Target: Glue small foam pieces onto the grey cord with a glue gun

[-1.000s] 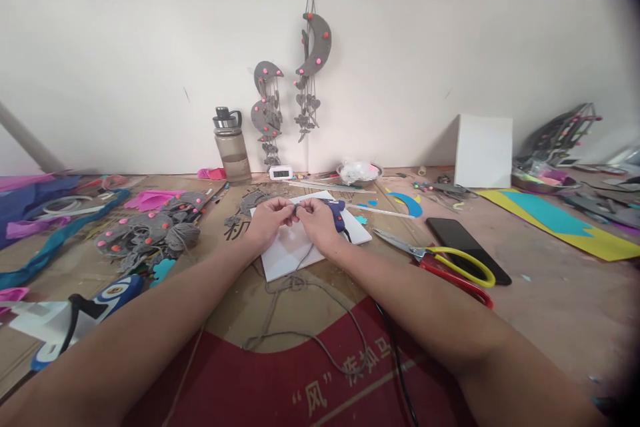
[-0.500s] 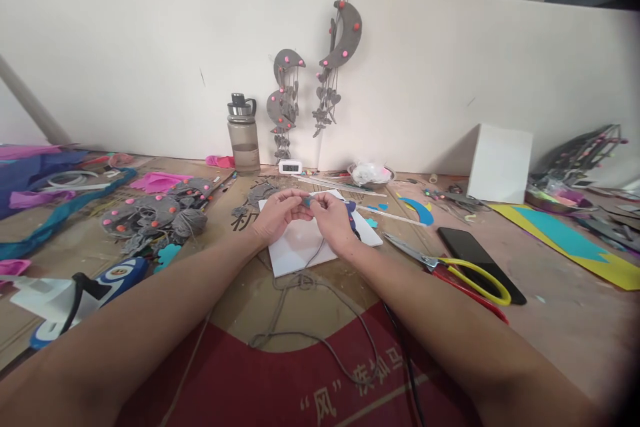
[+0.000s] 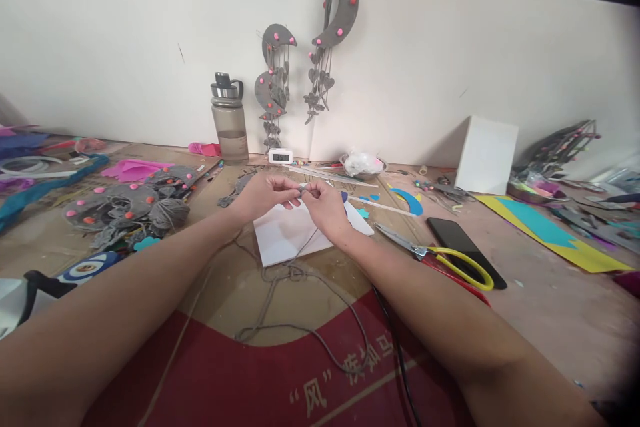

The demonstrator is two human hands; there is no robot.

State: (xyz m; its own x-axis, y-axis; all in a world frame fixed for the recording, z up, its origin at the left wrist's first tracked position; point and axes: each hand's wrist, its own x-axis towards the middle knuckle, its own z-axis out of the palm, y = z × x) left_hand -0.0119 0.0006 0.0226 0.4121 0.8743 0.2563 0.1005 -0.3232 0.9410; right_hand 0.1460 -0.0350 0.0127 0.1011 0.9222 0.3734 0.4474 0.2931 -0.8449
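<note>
My left hand (image 3: 265, 197) and my right hand (image 3: 326, 209) meet fingertip to fingertip above a white board (image 3: 283, 237). Both pinch at a tiny dark piece between them, too small to name. From under my right hand a grey yarn strand (image 3: 307, 244) runs down over the board's edge. It joins a loose tangle of grey yarn (image 3: 295, 272) on the cardboard. Part of a dark blue object (image 3: 344, 197) shows behind my right hand, mostly hidden.
To the right lie scissors (image 3: 425, 251) with yellow and red handles and a black phone (image 3: 465, 250). A water bottle (image 3: 230, 123) stands by the wall. Decorated grey felt pieces with a yarn ball (image 3: 170, 213) lie left. Grey moon hangings (image 3: 343, 10) hang behind.
The view has shifted slightly, so the surroundings sit further left and higher. My hands stay together over the board. A teal spot seen at the fingertips before no longer shows.
</note>
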